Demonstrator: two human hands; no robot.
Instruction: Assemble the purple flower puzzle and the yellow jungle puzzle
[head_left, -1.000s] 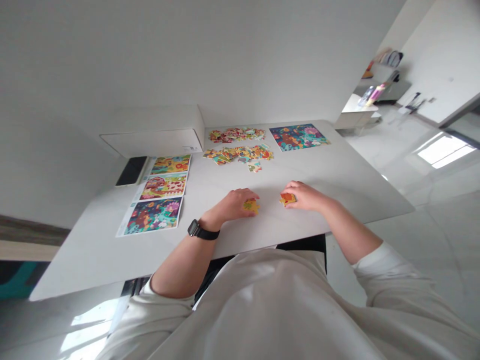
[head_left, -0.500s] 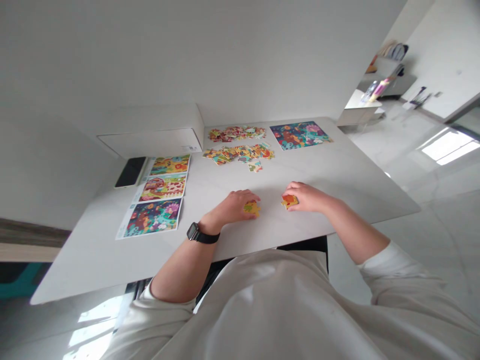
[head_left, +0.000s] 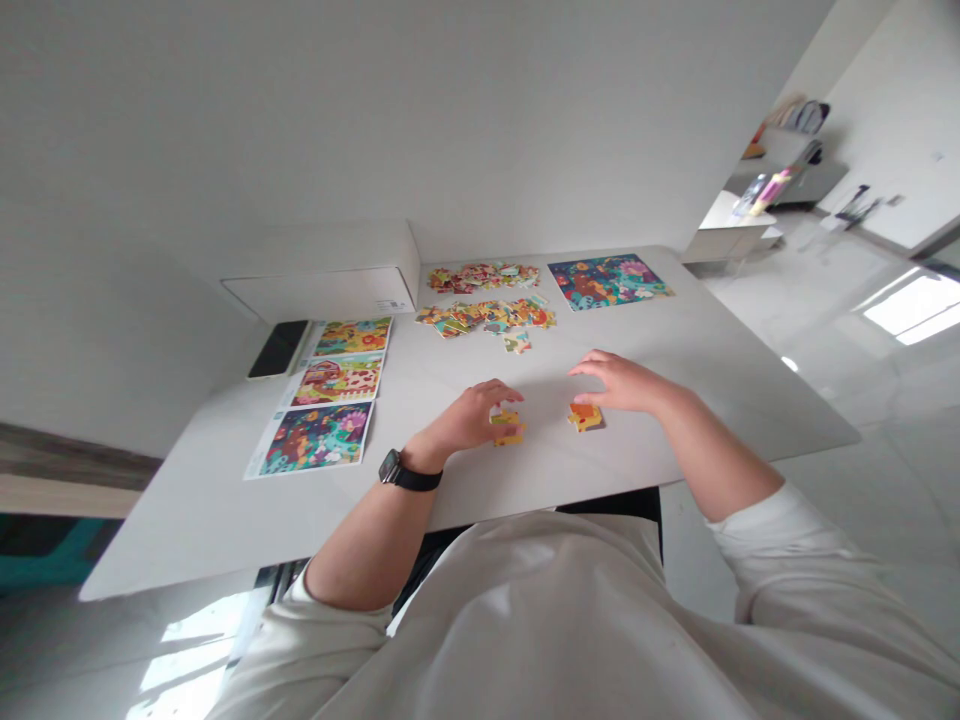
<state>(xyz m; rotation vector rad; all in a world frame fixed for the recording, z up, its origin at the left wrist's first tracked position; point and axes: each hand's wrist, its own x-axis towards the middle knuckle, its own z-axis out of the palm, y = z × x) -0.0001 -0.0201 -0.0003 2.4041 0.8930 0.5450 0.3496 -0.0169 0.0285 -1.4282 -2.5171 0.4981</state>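
My left hand (head_left: 478, 414), with a black watch (head_left: 391, 467) on its wrist, reaches around a yellow jigsaw piece (head_left: 509, 438). Its thumb and fingers are apart, and the thumb covers part of the piece; whether it touches cannot be made out. To the right, an orange-and-yellow jigsaw piece (head_left: 586, 417) lies flat on the white table (head_left: 465, 490). My right hand (head_left: 616, 380) is just above and beside that piece, fingers spread and holding nothing. Farther back, one pale green-and-cream jigsaw piece (head_left: 517, 342) lies in front of a heap of yellow-orange jigsaw pieces (head_left: 487, 316).
Behind that heap is a reddish pile of jigsaw pieces (head_left: 484, 276). An assembled dark blue puzzle (head_left: 611, 281) lies at the back right. On the left are a picture sheet (head_left: 346, 383), a phone (head_left: 278, 349) and a white box (head_left: 322, 290) against the wall.
My right hand has let go of the orange-and-yellow piece and lifted slightly, its fingers spreading. The left hand's fingers have opened around the yellow piece. The view has shifted a little.
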